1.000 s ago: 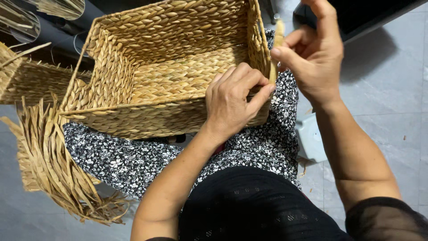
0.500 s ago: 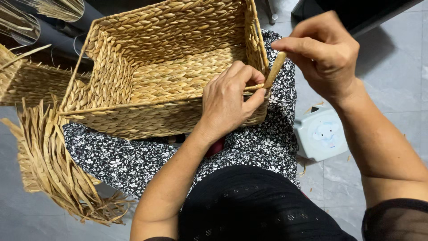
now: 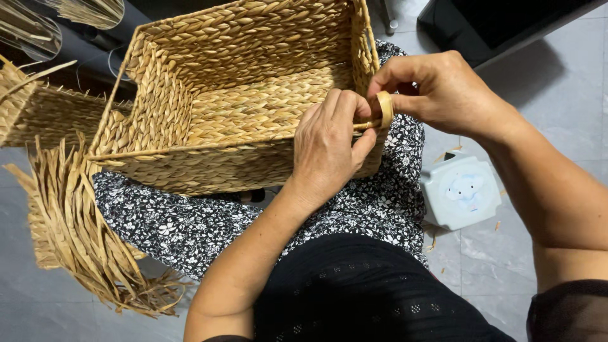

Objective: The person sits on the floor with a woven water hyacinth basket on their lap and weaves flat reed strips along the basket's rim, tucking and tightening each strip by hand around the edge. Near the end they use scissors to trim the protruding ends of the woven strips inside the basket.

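While left hand (image 3: 329, 149) steadies basket (image 3: 209, 95) corner, right hand (image 3: 437, 92) pinches strand (image 3: 384, 109).

Grey tiled floor (image 3: 557, 101) carries everything here; lap in black-and-white floral cloth (image 3: 190, 231) sits above it. Woven basket (image 3: 240, 95) rests on lap, under fingers (image 3: 342, 107) at its right rim. Well left of fingers: second woven piece (image 3: 44, 114) with loose straw ends (image 3: 76, 240) fanning down to floor. Just right of and below fingers: small pale-blue plastic stool (image 3: 459, 196) standing on tiles, few straw scraps (image 3: 437, 237) beside it. Above fingers, beyond basket: dark furniture base (image 3: 500, 22) on floor.
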